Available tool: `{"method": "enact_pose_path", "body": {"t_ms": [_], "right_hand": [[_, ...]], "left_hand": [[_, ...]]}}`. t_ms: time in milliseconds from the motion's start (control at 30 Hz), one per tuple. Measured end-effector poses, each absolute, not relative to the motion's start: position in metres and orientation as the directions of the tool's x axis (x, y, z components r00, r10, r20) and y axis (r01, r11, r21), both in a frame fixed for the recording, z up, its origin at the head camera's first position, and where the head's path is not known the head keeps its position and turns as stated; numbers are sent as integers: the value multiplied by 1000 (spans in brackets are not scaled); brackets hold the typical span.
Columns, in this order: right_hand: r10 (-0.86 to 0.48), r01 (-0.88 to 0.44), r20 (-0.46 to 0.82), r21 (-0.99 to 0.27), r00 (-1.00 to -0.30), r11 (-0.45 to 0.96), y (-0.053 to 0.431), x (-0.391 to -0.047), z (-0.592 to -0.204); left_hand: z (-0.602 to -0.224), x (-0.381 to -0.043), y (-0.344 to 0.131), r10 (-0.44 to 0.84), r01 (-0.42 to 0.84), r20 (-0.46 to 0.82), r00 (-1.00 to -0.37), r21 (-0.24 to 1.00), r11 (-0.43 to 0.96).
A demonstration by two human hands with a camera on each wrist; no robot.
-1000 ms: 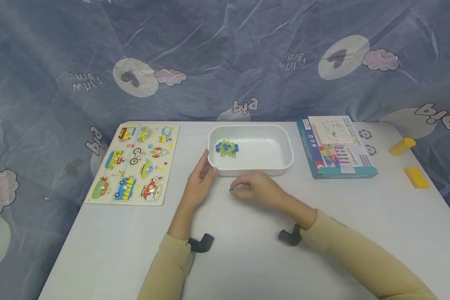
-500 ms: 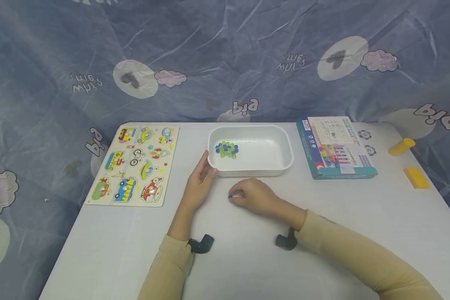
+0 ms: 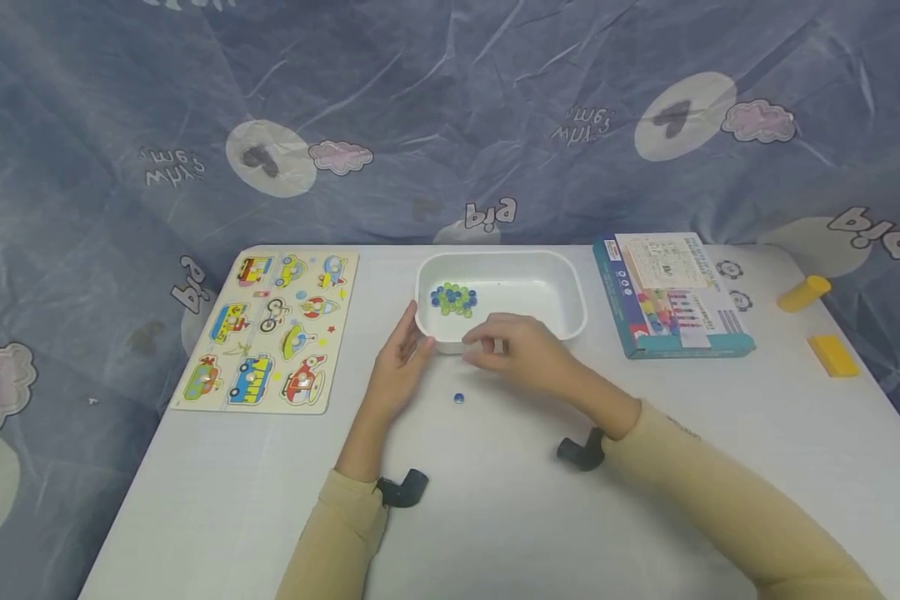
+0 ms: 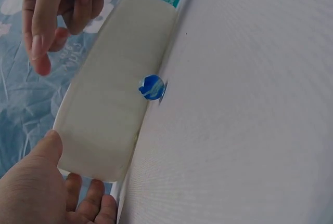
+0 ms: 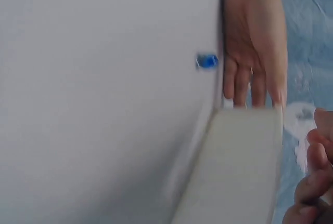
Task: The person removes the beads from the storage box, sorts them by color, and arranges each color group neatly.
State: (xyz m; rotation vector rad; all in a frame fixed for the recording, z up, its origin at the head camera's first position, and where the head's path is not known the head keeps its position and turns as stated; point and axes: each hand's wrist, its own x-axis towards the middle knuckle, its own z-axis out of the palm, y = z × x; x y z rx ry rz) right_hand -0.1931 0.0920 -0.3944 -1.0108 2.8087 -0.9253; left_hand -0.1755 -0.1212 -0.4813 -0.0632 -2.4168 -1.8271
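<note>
A single blue glass marble (image 3: 459,398) lies on the table in front of the white basin (image 3: 495,345); it shows blue and white swirls in the left wrist view. My left hand (image 3: 400,367) grips the basin's near left corner, thumb at the rim and fingers against the end wall (image 4: 88,198). Over the basin's near rim hovers my right hand (image 3: 521,354), its fingers loosely bent with nothing visible between them. Several blue and yellow-green marbles (image 3: 453,298) lie bunched at the left inside the basin. Both wrist views show only the basin's outer wall, hiding those marbles.
A wooden vehicle puzzle board (image 3: 270,329) lies to the left. To the right is a teal-edged toy box (image 3: 675,293). Further right are a yellow cylinder (image 3: 804,294) and a yellow block (image 3: 832,356). A patterned cloth (image 3: 420,125) hangs behind the table.
The right hand drew the blue marble slightly nearer, let it go on the table, then moved forward to the basin's near rim. The left hand and basin have stayed put.
</note>
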Motion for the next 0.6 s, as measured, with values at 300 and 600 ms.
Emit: {"method": "enact_pose_path", "body": {"t_ms": [300, 600], "right_hand": [[-594, -462, -1, -628, -804, 626, 88, -252, -400], [-676, -452, -216, -598, -704, 662, 68, -279, -409]], "left_hand": [[-465, -168, -122, -12, 88, 94, -995, 960, 265], [-481, -175, -123, -27, 91, 103, -994, 955, 282]]}}
